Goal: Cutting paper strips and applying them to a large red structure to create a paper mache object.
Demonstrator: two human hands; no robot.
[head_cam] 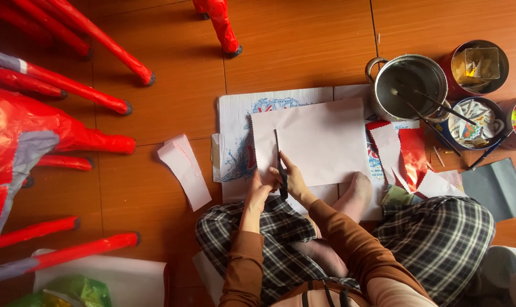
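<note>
A pale pink paper sheet [320, 139] lies on printed paper on the wooden floor in front of my crossed legs. My right hand [293, 179] is shut on dark scissors [281, 170] whose blades run up a cut in the sheet's left part. My left hand [259, 190] pinches the sheet's near edge, holding the narrow strip left of the cut. A small stack of cut pink strips [184, 167] with zigzag edges lies to the left.
Red paper-covered frame legs [76, 91] spread across the left. A metal pot [410, 86] with brushes, tins of scraps [478, 65] and a bowl [471, 122] stand at right. Red and white zigzag pieces [403, 153] lie beside my right knee.
</note>
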